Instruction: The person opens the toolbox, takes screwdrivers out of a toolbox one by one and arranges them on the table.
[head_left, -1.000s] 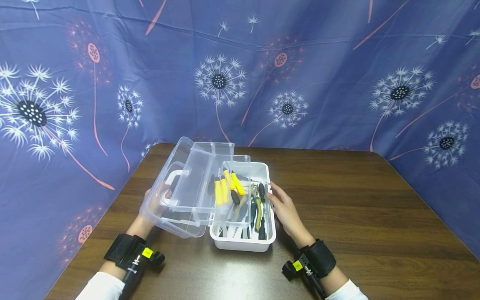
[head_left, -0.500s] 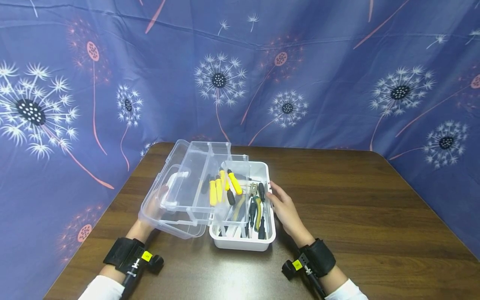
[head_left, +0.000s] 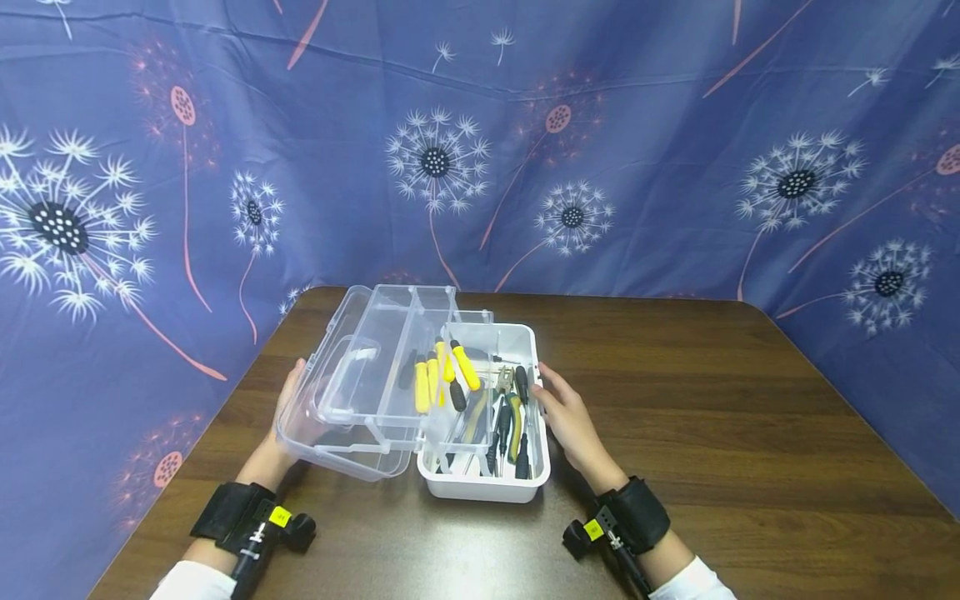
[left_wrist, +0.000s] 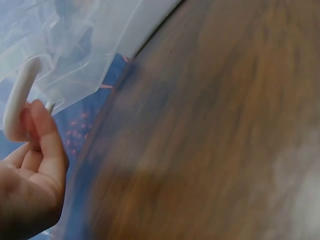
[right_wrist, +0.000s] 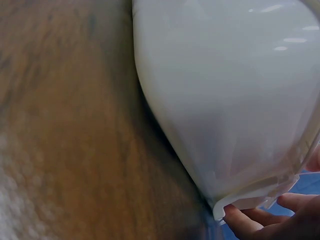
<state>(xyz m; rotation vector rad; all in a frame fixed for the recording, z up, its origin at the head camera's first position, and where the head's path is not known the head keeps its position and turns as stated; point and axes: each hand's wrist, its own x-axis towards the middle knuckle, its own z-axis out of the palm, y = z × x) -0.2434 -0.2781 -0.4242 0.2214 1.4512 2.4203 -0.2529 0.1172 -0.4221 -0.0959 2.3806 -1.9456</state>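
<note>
A white toolbox (head_left: pixel 483 492) stands mid-table, its clear lid (head_left: pixel 337 462) swung over to the left. Clear trays (head_left: pixel 397 333) attached to the lid partly cover the box. Yellow-handled tools (head_left: pixel 466 367) show in or through the trays. Lower in the box lie pliers with yellow-and-dark grips (head_left: pixel 514 429) and black-handled screwdrivers (head_left: pixel 522 383). My left hand (head_left: pixel 281 425) is at the lid's left edge, partly hidden behind it, with fingertips near the white carry handle (left_wrist: pixel 22 95). Against the box's right side rests my right hand (head_left: pixel 573 425), fingers at the latch (right_wrist: pixel 250 197).
The brown wooden table (head_left: pixel 690 400) extends to both sides of the toolbox. Behind it hangs a blue cloth (head_left: pixel 660 150) with dandelion prints. Each wrist wears a black strap (head_left: pixel 636 515) with a small camera mount.
The lid and trays have sunk a little lower to the left. My left hand has slid left, from beneath the lid near its handle to the lid's outer edge. The right hand stays put.
</note>
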